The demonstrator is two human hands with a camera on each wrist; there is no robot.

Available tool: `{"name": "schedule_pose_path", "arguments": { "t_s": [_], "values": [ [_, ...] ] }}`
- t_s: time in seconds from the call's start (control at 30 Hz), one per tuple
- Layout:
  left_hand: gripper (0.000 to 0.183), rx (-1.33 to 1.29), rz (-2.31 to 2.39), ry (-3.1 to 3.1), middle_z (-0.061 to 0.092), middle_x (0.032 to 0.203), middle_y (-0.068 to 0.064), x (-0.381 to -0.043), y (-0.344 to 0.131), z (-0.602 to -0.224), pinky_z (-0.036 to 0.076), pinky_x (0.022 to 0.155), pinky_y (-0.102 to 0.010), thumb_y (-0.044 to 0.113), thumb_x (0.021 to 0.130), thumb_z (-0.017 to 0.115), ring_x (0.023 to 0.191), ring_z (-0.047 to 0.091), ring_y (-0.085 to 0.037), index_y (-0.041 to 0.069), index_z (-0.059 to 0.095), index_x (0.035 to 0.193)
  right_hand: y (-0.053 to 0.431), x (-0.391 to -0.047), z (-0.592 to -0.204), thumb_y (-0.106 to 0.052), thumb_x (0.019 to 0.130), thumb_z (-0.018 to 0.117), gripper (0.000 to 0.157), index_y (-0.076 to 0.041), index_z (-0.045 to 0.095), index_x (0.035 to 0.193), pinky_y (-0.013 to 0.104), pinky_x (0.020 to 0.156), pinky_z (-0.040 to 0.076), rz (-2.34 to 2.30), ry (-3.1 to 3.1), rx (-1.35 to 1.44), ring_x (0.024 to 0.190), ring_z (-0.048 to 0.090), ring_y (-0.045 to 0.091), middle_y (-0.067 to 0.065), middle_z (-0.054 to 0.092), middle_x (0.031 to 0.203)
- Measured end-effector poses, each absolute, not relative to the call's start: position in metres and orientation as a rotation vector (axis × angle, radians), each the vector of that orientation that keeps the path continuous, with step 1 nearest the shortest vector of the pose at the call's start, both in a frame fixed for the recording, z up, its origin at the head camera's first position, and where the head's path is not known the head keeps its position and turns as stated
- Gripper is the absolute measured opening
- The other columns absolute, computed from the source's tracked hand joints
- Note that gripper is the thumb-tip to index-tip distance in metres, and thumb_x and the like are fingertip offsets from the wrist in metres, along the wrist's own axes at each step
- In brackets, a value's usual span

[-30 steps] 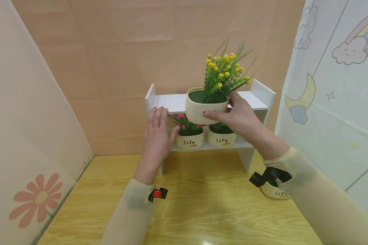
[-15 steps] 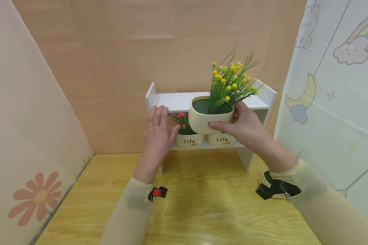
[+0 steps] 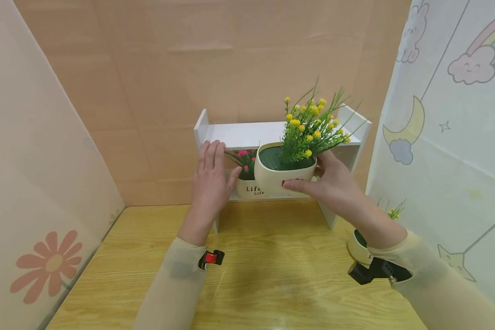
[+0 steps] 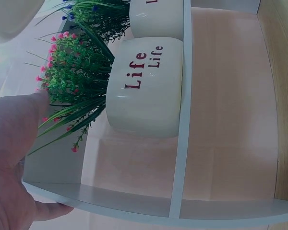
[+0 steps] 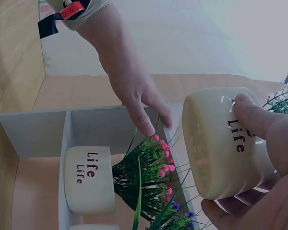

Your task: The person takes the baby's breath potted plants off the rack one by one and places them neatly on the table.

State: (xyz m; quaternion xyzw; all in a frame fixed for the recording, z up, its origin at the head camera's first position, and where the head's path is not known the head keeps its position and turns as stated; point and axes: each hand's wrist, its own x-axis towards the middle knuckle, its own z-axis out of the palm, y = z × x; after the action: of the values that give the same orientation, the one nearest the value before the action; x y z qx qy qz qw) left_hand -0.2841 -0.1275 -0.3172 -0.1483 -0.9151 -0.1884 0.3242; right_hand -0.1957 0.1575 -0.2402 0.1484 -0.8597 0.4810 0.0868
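Observation:
My right hand [image 3: 338, 185] grips a cream flowerpot [image 3: 274, 178] of yellow artificial flowers [image 3: 309, 126], thumb on its lettered front and fingers behind. The pot is in front of the white shelf unit [image 3: 243, 134], tilted slightly. My left hand [image 3: 210, 181] rests with straight fingers on the unit's upper left corner, thumb spread towards the pink flowers. A cream pot lettered "Life" [image 4: 144, 86] with pink flowers [image 4: 72, 72] stands on the lower shelf. Beside it a second pot [image 4: 156, 19] with blue flowers [image 5: 182, 218] shows in the wrist views; the held pot hides it from the head view.
Another cream pot [image 3: 359, 247] with yellow flowers stands on the wooden table [image 3: 272, 275] at the right, partly behind my right forearm. A printed sheet [image 3: 449, 137] hangs at the right, a pale one [image 3: 45, 160] at the left, and a tan backdrop [image 3: 169, 91] behind the unit.
My right hand has lowered the held pot from the top shelf's height to in front of the lower shelf, covering the pot with blue flowers. My left hand has stayed in place.

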Motion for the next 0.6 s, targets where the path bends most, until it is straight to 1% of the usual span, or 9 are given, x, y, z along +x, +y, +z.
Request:
{"name": "schedule_pose_path", "arguments": {
  "t_s": [0.13, 0.27, 0.4, 0.6],
  "values": [
    [0.079, -0.392, -0.498, -2.411, 0.027, 0.176, -0.013, -0.287, -0.128, -0.318, 0.039, 0.124, -0.061, 0.045, 0.112, 0.064, 0.169, 0.009, -0.031, 0.005, 0.027, 0.169, 0.160, -0.195, -0.249, -0.034, 0.090, 0.096, 0.106, -0.021, 0.031, 0.172, 0.057, 0.107, 0.054, 1.476, -2.539, 0.457, 0.149, 0.054, 0.039, 0.006, 0.051, 0.161],
    [0.079, -0.386, -0.493, -2.429, 0.025, 0.176, -0.012, -0.286, -0.128, -0.318, 0.038, 0.125, -0.061, 0.045, 0.113, 0.063, 0.169, 0.008, -0.031, 0.005, 0.025, 0.170, 0.164, -0.192, -0.258, -0.032, 0.090, 0.096, 0.103, -0.022, 0.033, 0.171, 0.058, 0.106, 0.054, 1.481, -2.533, 0.471, 0.148, 0.054, 0.039, 0.006, 0.052, 0.159],
    [0.079, -0.384, -0.496, -2.432, 0.025, 0.176, -0.012, -0.285, -0.127, -0.318, 0.038, 0.125, -0.061, 0.045, 0.113, 0.063, 0.169, 0.007, -0.031, 0.005, 0.025, 0.170, 0.167, -0.187, -0.266, -0.031, 0.090, 0.096, 0.099, -0.017, 0.037, 0.169, 0.058, 0.106, 0.053, 1.473, -2.543, 0.460, 0.148, 0.054, 0.041, 0.009, 0.054, 0.157],
    [0.079, -0.386, -0.507, -2.420, 0.025, 0.176, -0.012, -0.286, -0.127, -0.320, 0.035, 0.128, -0.059, 0.044, 0.113, 0.064, 0.169, 0.008, -0.031, 0.006, 0.025, 0.170, 0.173, -0.182, -0.279, -0.033, 0.089, 0.097, 0.102, -0.013, 0.036, 0.168, 0.056, 0.105, 0.056, 1.493, -2.569, 0.390, 0.150, 0.050, 0.044, 0.012, 0.054, 0.157]
  ]
}}
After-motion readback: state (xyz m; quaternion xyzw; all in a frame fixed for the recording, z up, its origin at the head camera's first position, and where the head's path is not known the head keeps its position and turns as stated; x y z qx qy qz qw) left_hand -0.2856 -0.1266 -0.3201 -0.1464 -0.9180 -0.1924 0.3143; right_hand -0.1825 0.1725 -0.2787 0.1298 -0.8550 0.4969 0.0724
